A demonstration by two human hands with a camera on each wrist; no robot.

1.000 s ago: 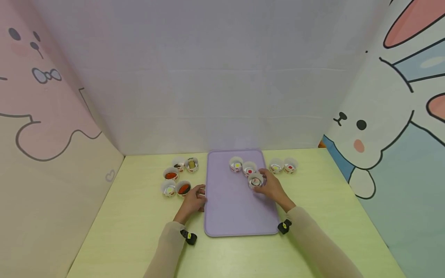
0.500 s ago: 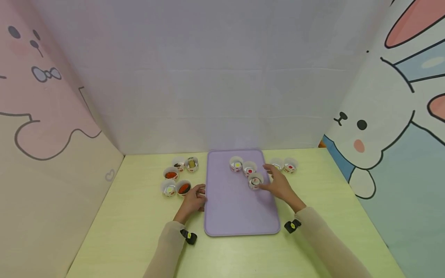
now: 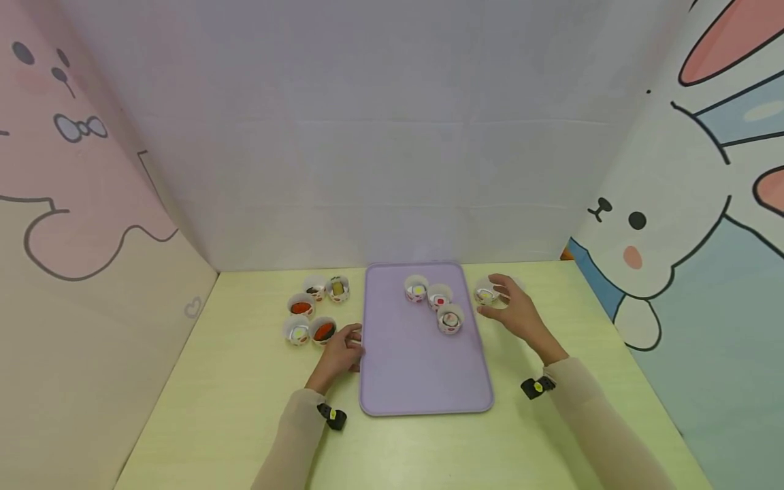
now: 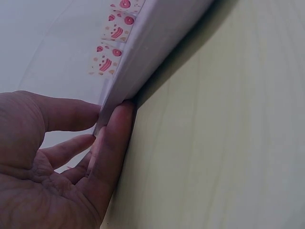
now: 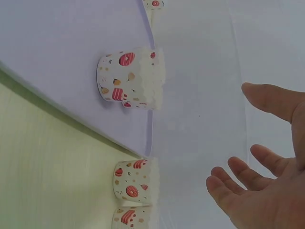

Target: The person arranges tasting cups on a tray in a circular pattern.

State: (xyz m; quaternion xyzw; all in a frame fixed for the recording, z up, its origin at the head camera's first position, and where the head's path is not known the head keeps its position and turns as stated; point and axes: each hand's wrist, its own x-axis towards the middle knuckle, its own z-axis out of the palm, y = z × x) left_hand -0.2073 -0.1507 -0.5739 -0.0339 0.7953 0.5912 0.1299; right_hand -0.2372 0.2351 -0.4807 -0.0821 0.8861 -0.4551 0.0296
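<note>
My left hand point(image 3: 338, 354) pinches the left rim of a purple tray point(image 3: 422, 371); in the left wrist view its thumb and fingers lie on either side of the tray's edge. On the tray stand three paper baking cups with printed sweets: one with a yellow-centred piece point(image 3: 416, 292), one with a red-centred piece point(image 3: 439, 299), and a nearer one with a pale roll point(image 3: 450, 321). My right hand point(image 3: 520, 316), thumb and fingers spread, hovers right of the tray beside a cup with a yellow-centred piece point(image 3: 484, 294). It holds nothing and hides most of another cup behind it.
Left of the tray stand several more cups, among them one with an orange-red piece point(image 3: 301, 309), one with a yellow-centred piece point(image 3: 298, 333) and one with a brown block point(image 3: 338, 291). A pale wall point(image 3: 392, 170) rises at the table's back edge, with cartoon-printed side walls.
My right hand has let go of the pale-roll cup on the tray and moved right, over to the cups beside the tray. The left hand stays at the tray's rim.
</note>
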